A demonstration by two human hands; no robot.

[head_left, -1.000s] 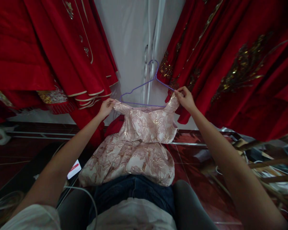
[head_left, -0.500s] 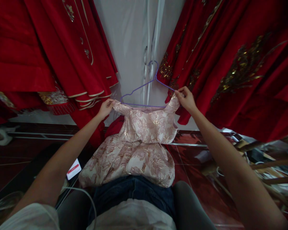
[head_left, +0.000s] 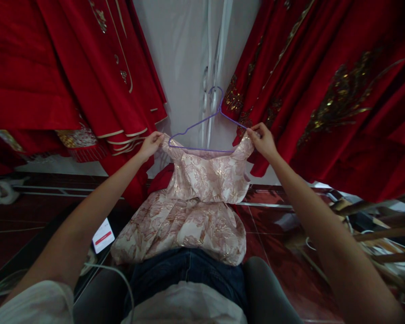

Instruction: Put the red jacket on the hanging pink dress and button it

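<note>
A small pale pink and gold brocade dress (head_left: 195, 198) hangs in front of me, its skirt resting on my lap. A thin purple wire hanger (head_left: 205, 123) sits at its neckline. My left hand (head_left: 150, 145) pinches the dress's left shoulder at the hanger's left end. My right hand (head_left: 262, 139) pinches the right shoulder together with the hanger's right arm. Both hands are closed on the fabric.
Red garments with gold embroidery hang at the left (head_left: 70, 67) and right (head_left: 324, 81), with a white wall (head_left: 185, 58) between them. The floor is dark red tile (head_left: 270, 216). A phone (head_left: 103, 235) and a white cable (head_left: 114, 270) lie at lower left. Wooden sticks (head_left: 374, 234) clutter the right.
My left hand has lifted the dress's left shoulder slightly up to the hanger's left end. My right hand has barely moved.
</note>
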